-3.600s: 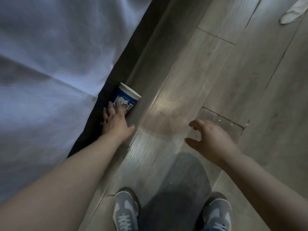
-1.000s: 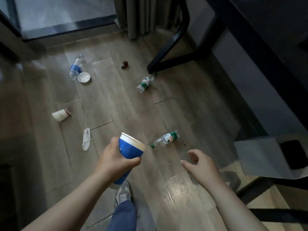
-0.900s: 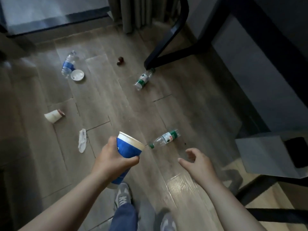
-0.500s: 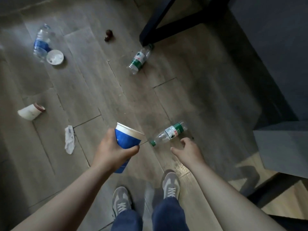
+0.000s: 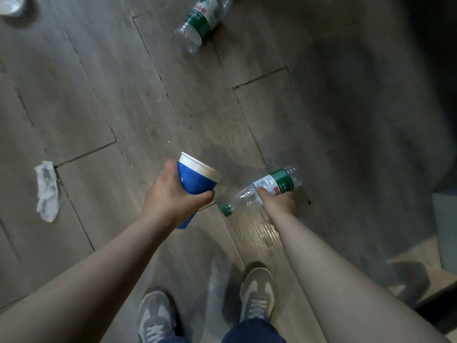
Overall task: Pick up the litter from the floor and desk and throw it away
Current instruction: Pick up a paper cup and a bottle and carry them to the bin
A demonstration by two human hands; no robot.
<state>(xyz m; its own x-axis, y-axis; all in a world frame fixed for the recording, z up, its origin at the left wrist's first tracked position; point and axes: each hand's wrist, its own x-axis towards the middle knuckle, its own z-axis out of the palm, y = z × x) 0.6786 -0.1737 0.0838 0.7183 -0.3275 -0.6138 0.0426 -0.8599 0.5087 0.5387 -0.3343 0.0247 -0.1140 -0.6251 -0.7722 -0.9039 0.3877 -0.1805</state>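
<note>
Since half a second ago, your right hand (image 5: 278, 203) has reached the near bottle (image 5: 270, 185); thumb and fingers now curl round its clear body beside the green-and-white label. You cannot tell whether it has left the floor (image 5: 99, 82). Your left hand (image 5: 173, 196) grips the blue paper cup (image 5: 197, 180), tilted, white rim up and to the right.

You have two bottles in view: the near one, green cap toward your left hand, and the far bottle (image 5: 202, 18), cut off by the top edge. One cup, one crumpled tissue (image 5: 47, 191) well off to the left, and two grey shoes (image 5: 257, 290).

A white thing (image 5: 11, 4) in the top-left corner is cut off and too little shows to name. The grey plank floor shines beside your right forearm, and the right side sinks into dark shadow.
</note>
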